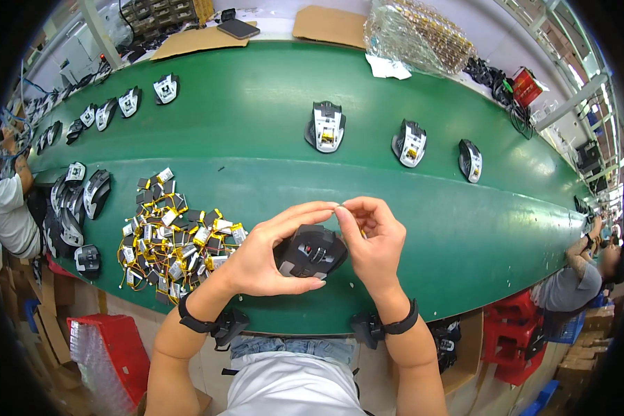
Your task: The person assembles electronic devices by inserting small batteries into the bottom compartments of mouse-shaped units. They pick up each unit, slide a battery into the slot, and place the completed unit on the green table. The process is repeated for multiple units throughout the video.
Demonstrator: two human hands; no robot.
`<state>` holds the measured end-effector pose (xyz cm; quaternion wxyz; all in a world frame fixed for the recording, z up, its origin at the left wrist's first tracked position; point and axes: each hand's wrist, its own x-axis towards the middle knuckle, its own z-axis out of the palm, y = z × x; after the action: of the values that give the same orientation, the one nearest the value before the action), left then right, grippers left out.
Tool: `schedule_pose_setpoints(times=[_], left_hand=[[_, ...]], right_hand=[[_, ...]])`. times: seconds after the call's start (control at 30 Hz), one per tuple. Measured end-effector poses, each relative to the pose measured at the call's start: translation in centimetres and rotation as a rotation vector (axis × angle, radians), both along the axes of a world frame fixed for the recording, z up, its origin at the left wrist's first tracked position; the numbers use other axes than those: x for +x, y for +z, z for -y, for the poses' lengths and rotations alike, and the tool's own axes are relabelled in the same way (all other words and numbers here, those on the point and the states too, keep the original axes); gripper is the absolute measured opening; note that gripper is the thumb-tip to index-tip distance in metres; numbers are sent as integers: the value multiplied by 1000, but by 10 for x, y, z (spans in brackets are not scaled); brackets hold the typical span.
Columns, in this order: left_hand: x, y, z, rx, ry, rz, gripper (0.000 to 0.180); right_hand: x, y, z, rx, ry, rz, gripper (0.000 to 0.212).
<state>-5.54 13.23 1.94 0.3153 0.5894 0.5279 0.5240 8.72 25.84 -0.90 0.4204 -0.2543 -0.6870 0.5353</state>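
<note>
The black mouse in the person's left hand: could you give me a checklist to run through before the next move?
1. Mouse held by the left hand: ok.
2. Right hand empty: cannot tell; thumb and finger meet, and anything between them is too small to make out.
3. Battery heap apart from the mouse: ok, to its left.
4. Batteries neatly lined up: not ok, jumbled.
5. Strap on the right wrist: ok.

Your computer mouse (313, 258) has a black shell, and its upturned face shows a recess with grey parts and a speck of red. It sits between your left fingers (304, 209) and thumb, just beside and nearer you than your right fingers (371, 206), a grey patch toward your left palm.
</note>
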Motion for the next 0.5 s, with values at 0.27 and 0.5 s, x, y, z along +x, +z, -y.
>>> schedule_pose_setpoints(times=[0.27, 0.5], left_hand=[[14, -2, 5, -280, -55, 974, 96], [13, -4, 3, -184, -151, 1241, 96]], right_hand=[[1, 3, -6, 418, -69, 199, 10], [5, 10, -10, 605, -27, 206, 15]])
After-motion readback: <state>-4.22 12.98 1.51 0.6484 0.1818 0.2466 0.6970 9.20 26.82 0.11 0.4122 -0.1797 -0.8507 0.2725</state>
